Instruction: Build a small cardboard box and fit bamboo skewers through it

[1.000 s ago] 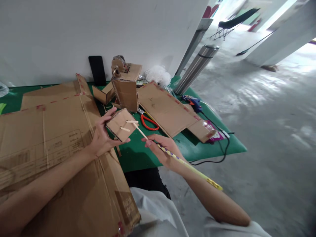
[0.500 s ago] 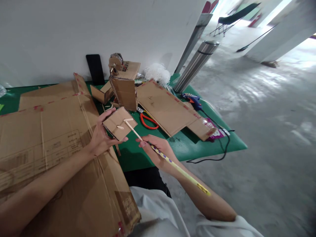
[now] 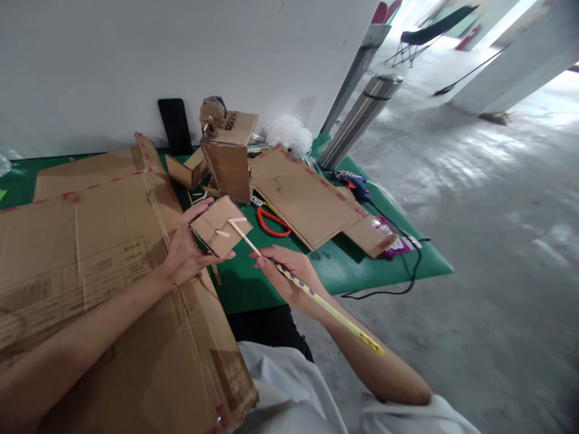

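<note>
My left hand [image 3: 186, 253] is wrapped around a small cardboard box [image 3: 221, 217], its square face turned up toward me. Two short pale wooden pegs [image 3: 222, 233] show on that face. Between the thumb and fingers of my right hand [image 3: 284, 271] is a long slim stick [image 3: 312, 294], pale at its front and yellow with purple spots further back. Its front tip meets the box face beside the upper peg. The rear end lies over my right forearm.
Scissors with orange handles [image 3: 272, 223] and a cardboard sheet [image 3: 303, 199] lie on the green table [image 3: 253, 289]. A cardboard construction [image 3: 228, 169] stands behind. A blue glue gun [image 3: 355, 185] with a cord is near a steel flask [image 3: 362, 120]. A large carton [image 3: 113, 259] fills the left.
Almost nothing differs. The small box and the stick's rear end have shifted very slightly; both hands keep their hold.
</note>
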Tool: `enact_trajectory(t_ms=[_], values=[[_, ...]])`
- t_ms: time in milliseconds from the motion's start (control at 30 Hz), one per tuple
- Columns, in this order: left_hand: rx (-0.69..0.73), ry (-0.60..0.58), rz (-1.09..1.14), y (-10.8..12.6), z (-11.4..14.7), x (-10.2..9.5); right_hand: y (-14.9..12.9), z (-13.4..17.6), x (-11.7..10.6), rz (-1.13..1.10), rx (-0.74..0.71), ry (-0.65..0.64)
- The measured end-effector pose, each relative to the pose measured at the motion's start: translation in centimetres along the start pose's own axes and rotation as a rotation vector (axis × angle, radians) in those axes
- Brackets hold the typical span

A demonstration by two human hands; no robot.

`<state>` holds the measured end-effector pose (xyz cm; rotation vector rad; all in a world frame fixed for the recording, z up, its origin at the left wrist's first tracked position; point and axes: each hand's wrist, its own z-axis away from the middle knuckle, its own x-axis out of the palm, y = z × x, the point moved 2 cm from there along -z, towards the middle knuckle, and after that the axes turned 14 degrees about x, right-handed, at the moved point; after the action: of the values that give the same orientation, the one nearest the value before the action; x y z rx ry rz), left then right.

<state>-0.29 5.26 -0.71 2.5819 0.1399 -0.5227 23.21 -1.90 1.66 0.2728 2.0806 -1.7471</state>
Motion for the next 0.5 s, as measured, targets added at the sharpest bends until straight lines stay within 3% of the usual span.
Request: enact_trajectory(t_ms=[500], values=[[-0.027,0.01,0.011,0.33,-0.33,0.05,0.23,0.48,0.28,-0.01,0.024,-0.005]])
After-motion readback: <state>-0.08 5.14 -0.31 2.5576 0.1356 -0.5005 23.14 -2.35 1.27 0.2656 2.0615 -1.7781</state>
